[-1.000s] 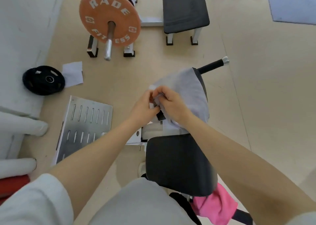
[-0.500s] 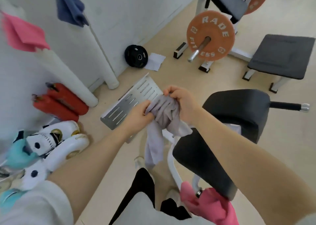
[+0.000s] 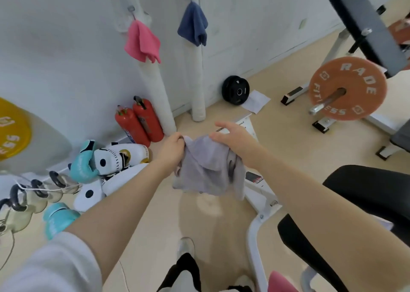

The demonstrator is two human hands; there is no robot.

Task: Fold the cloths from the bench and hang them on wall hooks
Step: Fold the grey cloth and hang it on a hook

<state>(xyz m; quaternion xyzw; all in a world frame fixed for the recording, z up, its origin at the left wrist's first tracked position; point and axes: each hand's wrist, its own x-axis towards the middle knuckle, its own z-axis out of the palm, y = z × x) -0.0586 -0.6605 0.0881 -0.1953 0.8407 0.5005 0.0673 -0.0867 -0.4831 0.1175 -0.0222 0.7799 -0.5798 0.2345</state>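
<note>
So the left hand (image 3: 172, 151) is closed tight, pinching the top left corner of the grey cloth (image 3: 207, 167) right around the middle of the frame. The right hand (image 3: 238, 142) is way looser: fingers spread and stretched forward, palm and wrist resting on the cloth's top right edge, can't really tell if any finger is actually gripping it. The cloth hangs in the air between both hands, crumpled and bunched, wider than it's tall, top edge running left to right, loose folds drooping toward the floor. Up on the wall in the upper middle, a pink cloth (image 3: 143, 42) and a navy cloth (image 3: 194, 24) each hang from a hook. Another pink cloth (image 3: 279, 283) peeks in at the bottom edge by the black bench pad (image 3: 372, 185).
</note>
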